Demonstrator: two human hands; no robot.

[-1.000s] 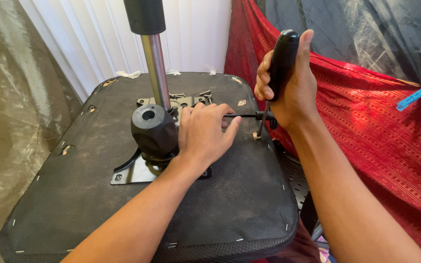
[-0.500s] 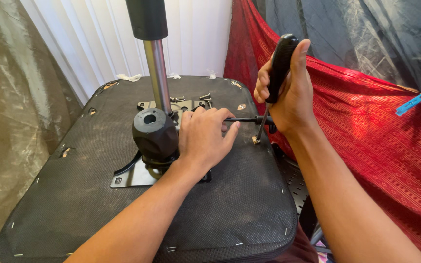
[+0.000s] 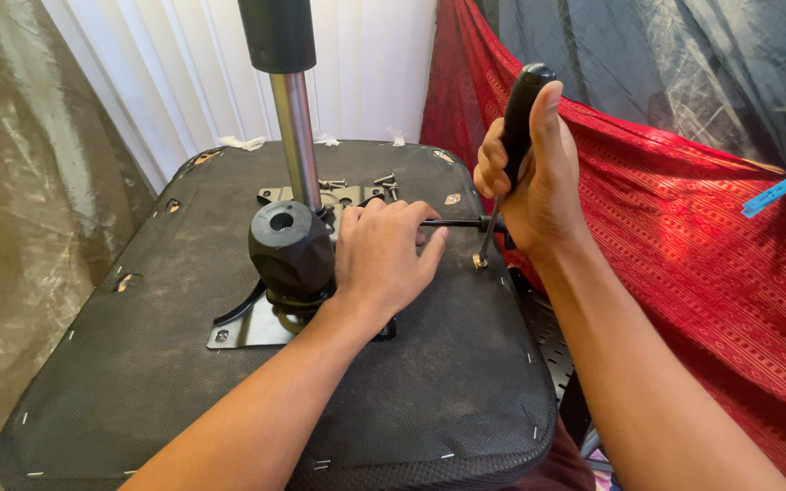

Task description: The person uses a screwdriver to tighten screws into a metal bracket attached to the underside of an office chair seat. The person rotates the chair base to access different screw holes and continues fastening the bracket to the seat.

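Your right hand (image 3: 539, 186) is wrapped tight round the black handle of the screwdriver (image 3: 518, 123), thumb up along the grip; the shaft runs down and left out of your fist, tip touching a small brass screw (image 3: 478, 262) on the black seat underside (image 3: 138, 382), near its right edge. Your left hand (image 3: 384, 259) lies palm-down on the metal mounting plate (image 3: 247, 332), fingers spread and half curled, holding nothing; fingertips reach toward the thin black lever rod (image 3: 457, 222), which passes just beside them to your right hand. Black knob housing (image 3: 290, 245) sits touching your left hand's thumb side, chrome post (image 3: 295, 141) rising behind it. Loose bolts (image 3: 384, 182) lie on the plate's far end. Red cloth (image 3: 684, 264) hangs right, white blinds (image 3: 184, 73) behind.
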